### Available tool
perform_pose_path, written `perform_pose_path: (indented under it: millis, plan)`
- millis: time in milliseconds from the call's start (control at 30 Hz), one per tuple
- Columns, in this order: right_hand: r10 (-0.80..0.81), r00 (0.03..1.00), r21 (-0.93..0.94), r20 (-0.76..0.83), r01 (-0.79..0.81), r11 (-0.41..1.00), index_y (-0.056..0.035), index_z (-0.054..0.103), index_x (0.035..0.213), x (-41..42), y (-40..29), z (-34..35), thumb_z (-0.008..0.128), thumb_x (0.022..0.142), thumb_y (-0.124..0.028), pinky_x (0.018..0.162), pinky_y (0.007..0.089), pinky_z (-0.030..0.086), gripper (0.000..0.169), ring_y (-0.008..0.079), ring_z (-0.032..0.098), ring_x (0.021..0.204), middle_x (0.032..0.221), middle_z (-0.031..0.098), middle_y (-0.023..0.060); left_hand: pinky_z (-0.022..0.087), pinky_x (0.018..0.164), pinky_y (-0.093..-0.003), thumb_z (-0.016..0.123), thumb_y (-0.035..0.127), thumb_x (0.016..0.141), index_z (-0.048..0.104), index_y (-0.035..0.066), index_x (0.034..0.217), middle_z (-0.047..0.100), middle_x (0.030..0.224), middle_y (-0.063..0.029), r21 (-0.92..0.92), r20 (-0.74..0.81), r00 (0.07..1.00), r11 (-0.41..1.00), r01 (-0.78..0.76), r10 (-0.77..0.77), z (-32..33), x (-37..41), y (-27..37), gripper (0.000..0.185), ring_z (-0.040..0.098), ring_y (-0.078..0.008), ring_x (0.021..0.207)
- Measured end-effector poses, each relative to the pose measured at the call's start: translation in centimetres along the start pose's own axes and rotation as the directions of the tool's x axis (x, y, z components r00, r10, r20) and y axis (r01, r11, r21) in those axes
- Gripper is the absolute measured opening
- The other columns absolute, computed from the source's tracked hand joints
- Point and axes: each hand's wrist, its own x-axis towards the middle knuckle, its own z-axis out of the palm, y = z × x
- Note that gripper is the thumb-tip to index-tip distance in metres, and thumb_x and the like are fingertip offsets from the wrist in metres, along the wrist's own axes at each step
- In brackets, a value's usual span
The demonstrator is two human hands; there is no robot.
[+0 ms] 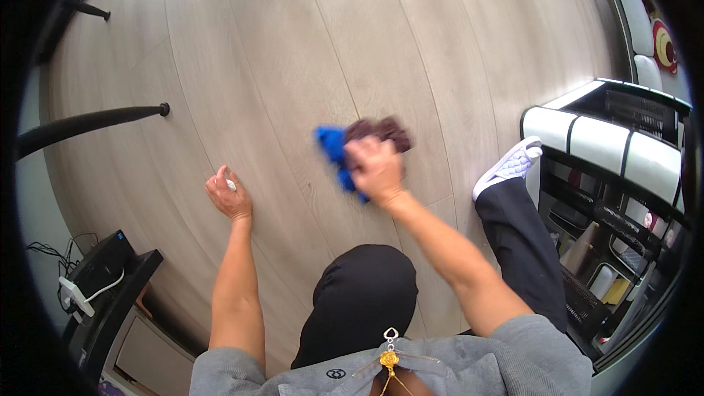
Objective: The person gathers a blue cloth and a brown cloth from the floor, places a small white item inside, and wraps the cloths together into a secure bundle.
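My right hand (pixel 374 168) is closed on a bunched cloth (pixel 379 131), part dark maroon and part blue, and holds it against the wood-plank floor (pixel 308 66); hand and cloth are blurred. To the left, low over or on the floor, my left hand (pixel 230 193) has its fingers curled around a small white object (pixel 231 185), perhaps a crumpled tissue. Most of that object is hidden by the fingers.
Black furniture legs (pixel 110 116) stand at the left and top. A white and black storage rack (pixel 599 137) is on the right, beside my foot in a lilac slipper (pixel 509 168). At lower left, a black shelf (pixel 129 280) bears a black box (pixel 102 261) and a white power strip (pixel 76 296).
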Motion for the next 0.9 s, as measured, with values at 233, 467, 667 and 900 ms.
perform_pose_path:
  millis: [233,467,667,900]
  plan:
    - [0.175,0.952,0.905,0.252,-0.296,0.306,-0.0018,0.056,0.114,2.3,4.1,-2.6,0.066,0.077,-0.008,0.086,0.0309,0.045,0.039,0.0171,0.054,0.101,0.112,0.058,0.008,0.039,0.082,-0.0378,0.06,0.014,0.08,0.058,0.012,0.104,0.052,0.089,-0.0096,-0.406,0.194,0.952,0.903,-0.14,0.236,0.4,2.7,8.3,0.025,0.05,-0.0268,0.088]
    - [0.7,0.71,0.929,-0.078,-0.203,0.309,0.0009,0.049,0.12,4.7,25.3,-17.8,0.05,0.087,-0.009,0.086,0.0331,0.045,0.035,0.0208,0.055,0.097,0.109,0.057,0.0119,0.038,0.083,-0.0377,0.061,0.008,0.076,0.059,0.016,0.106,0.054,0.093,-0.0056,-0.517,0.099,0.767,0.692,-0.504,0.633,7.6,6.4,26.4,0.031,0.05,-0.0248,0.091]
    - [0.807,0.569,0.873,0.159,-0.462,0.154,-0.0033,0.048,0.122,4.9,39.6,-18.6,0.053,0.088,-0.026,0.074,0.0363,0.05,0.04,0.023,0.06,0.089,0.105,0.06,0.0122,0.037,0.081,-0.0366,0.063,0.011,0.073,0.061,0.021,0.099,0.052,0.093,-0.0022,-0.386,0.154,0.747,0.735,-0.557,0.647,8.7,5.7,26.7,0.028,0.048,-0.023,0.091]
    - [0.578,0.736,-0.017,-0.352,-0.622,0.783,-0.0223,0.051,0.124,14.5,33.7,-12.7,0.055,0.07,-0.055,0.092,0.0454,0.04,0.064,0.0343,0.048,0.114,0.123,0.054,0.0095,0.038,0.08,-0.0369,0.065,0.011,0.072,0.057,0.022,0.109,0.051,0.093,-0.0023,-0.374,0.148,0.745,0.734,-0.567,0.65,9.3,5.7,27.0,0.04,0.048,-0.0227,0.09]
